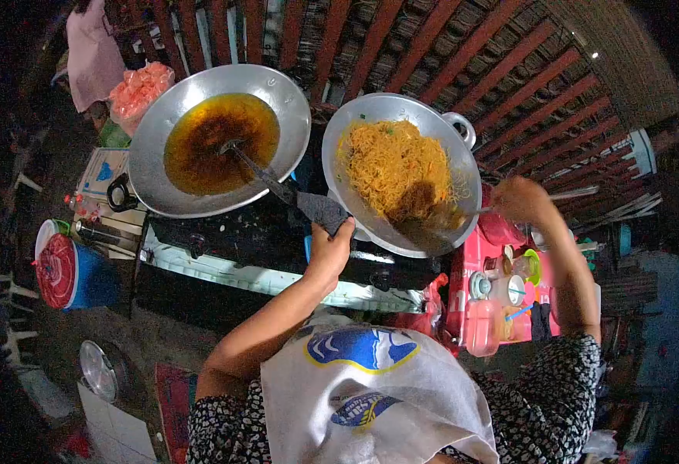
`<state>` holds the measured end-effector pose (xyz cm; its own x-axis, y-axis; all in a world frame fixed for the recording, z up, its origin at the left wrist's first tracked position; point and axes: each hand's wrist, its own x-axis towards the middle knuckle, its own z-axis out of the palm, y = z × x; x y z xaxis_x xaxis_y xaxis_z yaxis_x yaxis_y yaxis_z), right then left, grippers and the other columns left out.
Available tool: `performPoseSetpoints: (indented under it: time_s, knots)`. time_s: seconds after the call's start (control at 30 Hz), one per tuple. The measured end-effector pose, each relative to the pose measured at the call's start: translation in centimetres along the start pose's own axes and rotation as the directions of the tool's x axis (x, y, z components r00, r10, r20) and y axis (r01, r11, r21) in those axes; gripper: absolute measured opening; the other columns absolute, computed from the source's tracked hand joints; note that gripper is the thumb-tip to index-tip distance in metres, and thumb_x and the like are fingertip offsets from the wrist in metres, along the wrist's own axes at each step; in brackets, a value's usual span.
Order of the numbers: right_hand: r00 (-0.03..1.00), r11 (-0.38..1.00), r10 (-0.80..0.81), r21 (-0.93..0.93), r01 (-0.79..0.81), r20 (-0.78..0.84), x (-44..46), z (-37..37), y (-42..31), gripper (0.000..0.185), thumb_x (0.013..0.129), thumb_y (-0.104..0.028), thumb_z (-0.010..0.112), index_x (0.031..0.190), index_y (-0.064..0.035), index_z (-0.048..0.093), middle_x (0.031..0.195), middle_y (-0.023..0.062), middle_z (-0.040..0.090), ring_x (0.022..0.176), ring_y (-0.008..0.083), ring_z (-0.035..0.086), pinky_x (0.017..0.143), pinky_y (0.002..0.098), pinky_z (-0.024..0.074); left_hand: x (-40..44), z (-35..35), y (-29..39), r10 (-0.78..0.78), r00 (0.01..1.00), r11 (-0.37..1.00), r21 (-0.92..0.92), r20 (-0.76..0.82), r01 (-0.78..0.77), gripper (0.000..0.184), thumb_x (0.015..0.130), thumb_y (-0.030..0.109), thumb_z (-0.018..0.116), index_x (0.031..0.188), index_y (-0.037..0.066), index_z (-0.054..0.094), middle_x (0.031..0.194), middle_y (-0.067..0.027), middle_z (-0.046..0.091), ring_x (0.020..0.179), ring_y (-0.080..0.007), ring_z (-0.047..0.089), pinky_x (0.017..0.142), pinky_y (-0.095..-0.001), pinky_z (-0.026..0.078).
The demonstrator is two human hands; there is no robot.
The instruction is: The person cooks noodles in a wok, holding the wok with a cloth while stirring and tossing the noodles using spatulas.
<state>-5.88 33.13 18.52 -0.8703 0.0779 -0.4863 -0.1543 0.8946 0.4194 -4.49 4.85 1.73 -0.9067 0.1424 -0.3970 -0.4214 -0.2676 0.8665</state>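
My left hand (pixel 332 254) is closed on a dark folded cloth (pixel 322 212) at the near left rim of the right wok (pixel 341 179), where the wok's handle is mostly hidden. Noodles (pixel 394 164) with bits of green and orange fill much of that wok. Blurred by motion, my right hand (pixel 522 203) grips the handle of a spatula (pixel 475 211), whose blade is among the noodles at the lower right. In the left wok (pixel 150 158) lies brown oily liquid (pixel 200 155). A ladle (pixel 256 168) rests in it, its handle reaching toward the cloth.
Both woks stand on a black stove (pixel 239 238). Jars and cups crowd a red tray (pixel 457 298) on the right. A blue bucket (pixel 96 274) is at the left, near a bag of pink-orange pieces (pixel 142 89). Red slats (pixel 378 46) line the back; another person (pixel 92 58) stands far left.
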Motion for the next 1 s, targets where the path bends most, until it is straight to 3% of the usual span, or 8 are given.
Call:
performPoseSetpoints:
  time_s: [0.1,0.13,0.17,0.3,0.43,0.63,0.8,1.0]
  knots:
    - [0.968,0.880,-0.146,0.420,0.222,-0.206,4.7,7.3,-3.9,0.019,0.072,-0.023,0.060,0.086,-0.0109,0.062,0.084,0.0156,0.061,0.079,0.0322,0.059,0.069,0.0386,0.0465,0.1,-0.1,0.0,0.015,1.000,1.000,0.021,0.006,-0.015,0.048,0.081,0.020,0.056,0.120,0.005,0.033,0.110,-0.0073,0.047,0.101,-0.0189,0.044,0.089,-0.0310,0.032]
    - [0.927,0.764,-0.104,0.568,0.307,-0.361,6.1,9.5,-5.7,0.019,0.073,-0.022,0.060,0.088,-0.0109,0.062,0.084,0.0168,0.061,0.078,0.0333,0.059,0.069,0.0389,0.0462,0.1,0.0,-0.1,0.009,1.000,1.000,0.008,0.013,-0.009,0.049,0.080,0.021,0.057,0.121,0.006,0.033,0.109,-0.0053,0.049,0.102,-0.0179,0.044,0.091,-0.0312,0.031]
    - [0.952,0.721,0.111,0.683,0.119,-0.284,5.3,8.1,-9.1,0.019,0.073,-0.019,0.061,0.091,-0.0109,0.061,0.082,0.0186,0.060,0.075,0.0342,0.059,0.069,0.0395,0.0458,0.3,0.0,-0.5,0.015,1.000,1.000,0.009,0.008,-0.015,0.049,0.080,0.021,0.057,0.121,0.006,0.033,0.109,-0.0053,0.049,0.102,-0.0179,0.044,0.091,-0.0312,0.031]
    - [0.905,0.681,0.298,0.732,0.020,-0.302,6.8,7.8,-10.3,0.021,0.075,-0.015,0.057,0.095,-0.0116,0.060,0.083,0.0167,0.061,0.076,0.0335,0.060,0.068,0.0396,0.0469,0.8,-0.3,-0.9,0.035,0.999,0.996,0.078,0.018,-0.037,0.047,0.081,0.019,0.055,0.121,0.005,0.033,0.110,-0.0074,0.047,0.102,-0.0189,0.044,0.089,-0.0308,0.032]
    - [0.900,0.557,0.174,0.794,0.245,-0.399,7.1,10.0,-4.2,0.016,0.076,-0.011,0.056,0.090,-0.0035,0.059,0.075,0.0135,0.063,0.070,0.0267,0.061,0.062,0.0348,0.0452,0.2,-0.2,0.0,0.045,0.998,0.996,0.076,0.039,-0.048,0.047,0.082,0.018,0.054,0.121,0.003,0.033,0.112,-0.0099,0.046,0.102,-0.0198,0.044,0.088,-0.0300,0.033]
    - [0.958,0.399,0.127,0.897,0.189,-0.258,2.3,4.4,-0.9,0.013,0.078,-0.015,0.057,0.081,-0.0022,0.058,0.060,0.0010,0.052,0.059,0.0122,0.048,0.055,0.0290,0.0411,1.1,-0.4,-0.6,-0.017,1.000,0.999,0.050,0.024,0.016,0.046,0.081,0.022,0.056,0.118,0.003,0.037,0.111,-0.0088,0.048,0.102,-0.0200,0.045,0.088,-0.0309,0.033]
    - [0.968,0.741,-0.032,0.644,0.190,-0.249,-0.1,0.5,0.4,0.014,0.076,-0.012,0.058,0.086,-0.0021,0.059,0.070,0.0093,0.060,0.065,0.0148,0.054,0.062,0.0295,0.0430,0.9,-1.1,0.1,-0.087,0.991,0.996,0.002,0.100,0.087,0.048,0.080,0.023,0.057,0.119,0.004,0.036,0.112,-0.0074,0.047,0.104,-0.0197,0.043,0.090,-0.0316,0.032]
    - [0.918,0.774,-0.387,0.511,0.374,-0.086,0.8,1.6,-3.3,0.023,0.074,-0.019,0.059,0.094,-0.0079,0.061,0.086,0.0150,0.061,0.078,0.0292,0.059,0.070,0.0372,0.0467,1.3,-1.1,-0.9,-0.062,0.995,0.998,-0.005,0.079,0.063,0.037,0.079,0.024,0.060,0.109,0.007,0.047,0.106,-0.0030,0.052,0.101,-0.0166,0.044,0.090,-0.0295,0.030]
